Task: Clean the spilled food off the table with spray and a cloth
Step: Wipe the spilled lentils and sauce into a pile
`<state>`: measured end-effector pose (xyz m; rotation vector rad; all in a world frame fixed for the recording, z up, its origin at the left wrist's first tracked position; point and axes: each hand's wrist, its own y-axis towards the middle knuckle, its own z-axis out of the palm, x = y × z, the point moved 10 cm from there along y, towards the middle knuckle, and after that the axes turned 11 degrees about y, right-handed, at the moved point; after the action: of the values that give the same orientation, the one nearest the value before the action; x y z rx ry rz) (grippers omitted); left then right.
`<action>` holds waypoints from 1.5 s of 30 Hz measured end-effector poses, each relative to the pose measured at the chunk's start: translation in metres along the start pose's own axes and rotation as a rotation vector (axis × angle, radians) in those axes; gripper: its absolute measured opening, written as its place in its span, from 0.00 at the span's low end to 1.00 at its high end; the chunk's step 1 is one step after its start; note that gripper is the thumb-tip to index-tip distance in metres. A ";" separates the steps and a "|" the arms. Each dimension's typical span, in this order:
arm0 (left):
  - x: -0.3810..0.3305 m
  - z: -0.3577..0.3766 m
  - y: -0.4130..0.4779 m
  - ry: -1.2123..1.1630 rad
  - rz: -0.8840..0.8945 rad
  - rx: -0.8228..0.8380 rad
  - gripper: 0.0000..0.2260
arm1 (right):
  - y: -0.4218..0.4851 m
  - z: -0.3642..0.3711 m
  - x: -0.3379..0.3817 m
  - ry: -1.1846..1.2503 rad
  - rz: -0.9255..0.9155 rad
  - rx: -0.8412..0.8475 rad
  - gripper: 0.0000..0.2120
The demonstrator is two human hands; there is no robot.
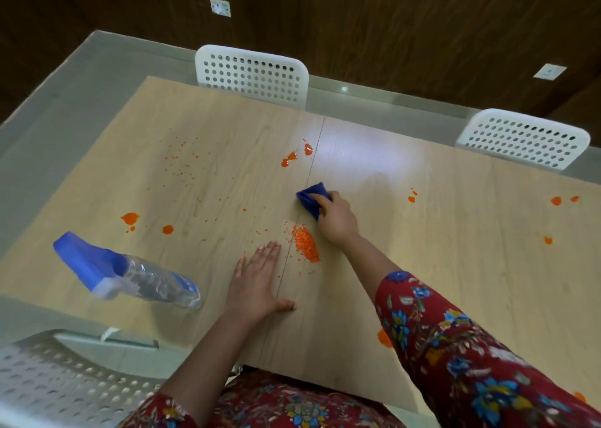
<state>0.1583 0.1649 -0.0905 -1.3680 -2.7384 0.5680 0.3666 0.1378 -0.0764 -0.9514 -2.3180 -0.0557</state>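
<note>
We see right hand [336,222] gripping cloth [312,196] just beyond crumb pile [305,244], probably to herd spill together; left hand [257,278] flat on table [422,232] beside pile, bracing; spray bottle [130,273] parked well left of pile.

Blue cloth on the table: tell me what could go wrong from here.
1. The right hand grips the blue cloth just beyond the heap of orange grains. A quick pull may scatter them past the flat left hand and off the table.
2. The patterned sleeve lies beside an orange blob near the table's near edge and may get stained.
3. Wiping the wet orange splashes may smear them.
</note>
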 end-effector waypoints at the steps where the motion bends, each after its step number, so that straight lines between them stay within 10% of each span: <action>1: 0.001 0.001 -0.002 0.000 -0.007 -0.008 0.56 | 0.003 0.011 0.014 -0.019 -0.057 0.065 0.22; 6: 0.011 0.006 -0.020 -0.041 -0.026 -0.058 0.50 | -0.021 0.034 0.047 0.112 -0.238 0.344 0.21; 13: 0.034 0.004 -0.032 -0.055 -0.048 -0.079 0.49 | -0.101 -0.044 -0.073 0.276 0.289 -0.200 0.20; 45: 0.045 0.002 -0.046 -0.167 -0.027 -0.105 0.36 | -0.092 0.012 0.020 0.511 0.182 -0.253 0.15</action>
<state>0.0953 0.1739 -0.0827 -1.3601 -2.9532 0.5694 0.2901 0.0858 -0.0569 -1.1166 -1.7742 -0.4705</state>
